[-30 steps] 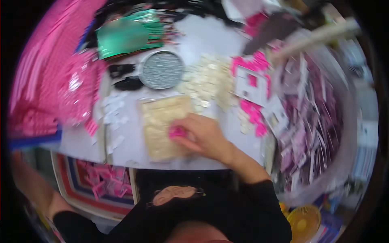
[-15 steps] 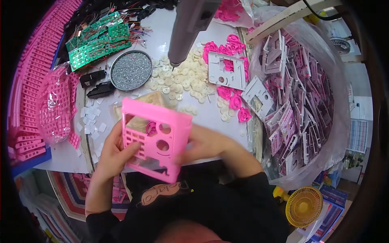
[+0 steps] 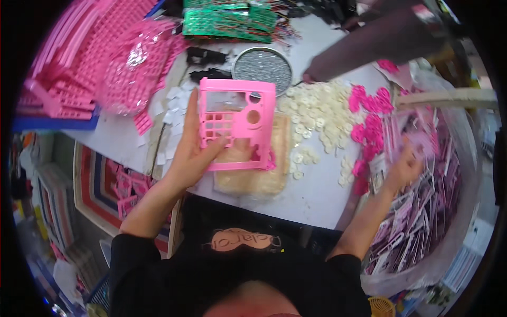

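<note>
My left hand (image 3: 191, 156) grips a pink plastic casing (image 3: 267, 119) by its left side, the thumb lying over the grid of small square openings. The casing has a large window, two round holes and an opening along the bottom. A dark pink rosette-shaped piece (image 3: 270, 158) shows at its lower right corner. Out to the right, my right hand (image 3: 405, 168) is closed on a pale pink flat panel (image 3: 421, 142) at the top of a big clear bag (image 3: 454, 259) full of similar white and pink panels. Motion smears that panel somewhat.
A yellowish packet (image 3: 253, 182) lies under the casing. Cream discs (image 3: 317, 113), pink rosettes (image 3: 369, 132) and a round tin of small metal parts (image 3: 262, 68) cover the table beyond. A dark tool (image 3: 369, 47) hangs over it. Green circuit boards (image 3: 229, 24) and pink casings (image 3: 79, 58) lie farther off.
My right hand has left the pink casing and reached right into the bag of panels. The left hand still holds the casing, now more upright. The whole view has shifted.
</note>
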`<act>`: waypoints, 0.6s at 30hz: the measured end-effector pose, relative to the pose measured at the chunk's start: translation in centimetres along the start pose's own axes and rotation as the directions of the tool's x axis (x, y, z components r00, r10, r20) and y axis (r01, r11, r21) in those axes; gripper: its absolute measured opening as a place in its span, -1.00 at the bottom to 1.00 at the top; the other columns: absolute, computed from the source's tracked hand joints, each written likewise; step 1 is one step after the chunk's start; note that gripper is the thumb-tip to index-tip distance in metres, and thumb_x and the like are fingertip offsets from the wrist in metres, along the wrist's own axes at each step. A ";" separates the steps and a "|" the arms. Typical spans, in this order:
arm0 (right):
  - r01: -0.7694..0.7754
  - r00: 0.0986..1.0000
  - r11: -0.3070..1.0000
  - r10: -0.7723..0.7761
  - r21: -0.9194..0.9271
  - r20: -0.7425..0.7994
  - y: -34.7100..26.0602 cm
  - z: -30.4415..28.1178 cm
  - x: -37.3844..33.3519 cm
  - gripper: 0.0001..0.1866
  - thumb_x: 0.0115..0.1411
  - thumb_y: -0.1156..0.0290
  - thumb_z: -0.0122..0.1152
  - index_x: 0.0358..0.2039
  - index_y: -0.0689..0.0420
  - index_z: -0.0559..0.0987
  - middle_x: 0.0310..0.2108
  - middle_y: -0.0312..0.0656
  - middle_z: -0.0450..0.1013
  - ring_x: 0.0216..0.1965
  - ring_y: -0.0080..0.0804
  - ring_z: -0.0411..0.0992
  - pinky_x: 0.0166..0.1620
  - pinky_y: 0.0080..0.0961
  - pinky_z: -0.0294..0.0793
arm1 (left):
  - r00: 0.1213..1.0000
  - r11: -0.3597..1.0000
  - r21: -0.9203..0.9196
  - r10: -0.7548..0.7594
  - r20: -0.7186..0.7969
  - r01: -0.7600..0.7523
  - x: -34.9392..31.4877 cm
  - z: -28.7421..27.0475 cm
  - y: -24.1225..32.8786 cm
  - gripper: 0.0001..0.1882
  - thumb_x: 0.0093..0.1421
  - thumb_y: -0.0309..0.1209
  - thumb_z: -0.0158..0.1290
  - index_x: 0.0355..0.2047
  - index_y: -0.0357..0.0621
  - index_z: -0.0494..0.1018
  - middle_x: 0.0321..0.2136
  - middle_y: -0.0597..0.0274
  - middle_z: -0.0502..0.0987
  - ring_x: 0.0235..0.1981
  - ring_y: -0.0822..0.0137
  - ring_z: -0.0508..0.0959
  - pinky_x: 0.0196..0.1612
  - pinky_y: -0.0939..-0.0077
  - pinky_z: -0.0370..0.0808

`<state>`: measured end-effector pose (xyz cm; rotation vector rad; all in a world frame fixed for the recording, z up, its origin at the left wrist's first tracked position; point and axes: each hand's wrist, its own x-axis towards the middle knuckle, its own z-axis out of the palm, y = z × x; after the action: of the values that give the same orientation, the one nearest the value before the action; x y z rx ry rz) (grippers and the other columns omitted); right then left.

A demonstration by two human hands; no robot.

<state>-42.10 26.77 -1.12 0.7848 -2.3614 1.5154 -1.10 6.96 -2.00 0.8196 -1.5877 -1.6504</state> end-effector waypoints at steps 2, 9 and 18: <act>-0.130 0.991 0.870 0.099 0.475 0.090 -4.0 -1.9 -2.5 -0.68 0.28 0.50 0.15 0.02 0.38 0.49 -0.25 -0.05 0.58 -0.34 -0.35 0.55 -0.24 -0.46 0.54 | 1.000 0.999 -0.027 -0.018 0.017 0.019 -0.5 0.1 0.3 -0.06 0.27 -0.57 -0.01 0.51 -0.07 -0.32 0.28 0.10 0.24 0.14 0.34 0.40 0.15 0.44 0.37; -0.138 0.671 0.909 -0.206 0.393 0.712 -15.0 6.9 -15.3 -0.63 0.04 0.45 0.47 -0.15 0.24 0.55 -0.28 -0.07 0.55 -0.38 -0.48 0.48 -0.31 -0.52 0.43 | 0.976 0.931 -0.325 -0.107 0.188 0.165 -2.8 2.3 -0.7 -0.24 0.30 -0.62 -0.01 0.45 -0.14 -0.05 0.25 0.12 0.25 0.25 0.31 0.34 0.29 0.34 0.30; -0.801 0.388 0.441 -0.131 0.404 0.912 -14.4 9.4 -16.4 -0.48 0.26 0.52 0.26 0.18 0.31 0.32 0.03 -0.18 0.46 0.02 -0.51 0.44 0.11 -0.48 0.44 | 0.991 0.994 -0.097 -0.066 -0.120 0.055 -2.6 1.3 -1.6 -0.35 0.39 -0.49 -0.06 0.41 -0.25 -0.05 0.16 0.08 0.32 0.14 0.35 0.42 0.18 0.35 0.40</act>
<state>-19.73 18.82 -1.70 1.5869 -2.3078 3.3442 -0.82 9.82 -3.54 0.9103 -1.4032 -1.6701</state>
